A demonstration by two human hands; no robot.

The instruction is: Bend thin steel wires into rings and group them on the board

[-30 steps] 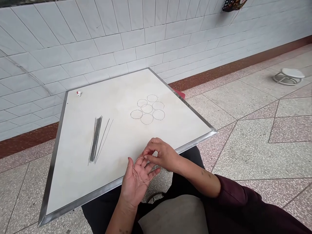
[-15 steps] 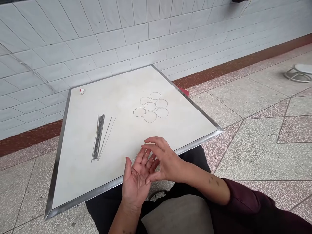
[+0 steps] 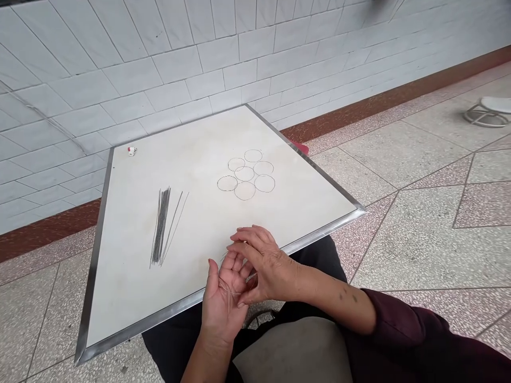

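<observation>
My left hand (image 3: pixel 224 303) is turned palm up near the table's front edge, thumb raised and fingers slightly curled. It cradles a thin wire ring (image 3: pixel 230 291), whose near curve crosses the palm. Arched over it from the right, my right hand (image 3: pixel 265 266) holds the ring's far side between thumb and fingers. Its fingers hide much of the ring and my left fingertips. Beyond my hands, several finished wire rings (image 3: pixel 245 200) lie in a cluster, some touching or overlapping. To the left rests a bundle of straight wires (image 3: pixel 160 229), with a few loose wires (image 3: pixel 174 229) beside it.
The white table (image 3: pixel 191 149) has a metal-edged rim and stands against a tiled wall (image 3: pixel 171 69). A small white and red object (image 3: pixel 132 151) sits at its far left corner. A white stool (image 3: pixel 489 110) stands on the floor at far right.
My right hand has moved slightly left and closed further over my left palm. The ring's near curve now lies lower and flatter across the palm. The things on the table stay put.
</observation>
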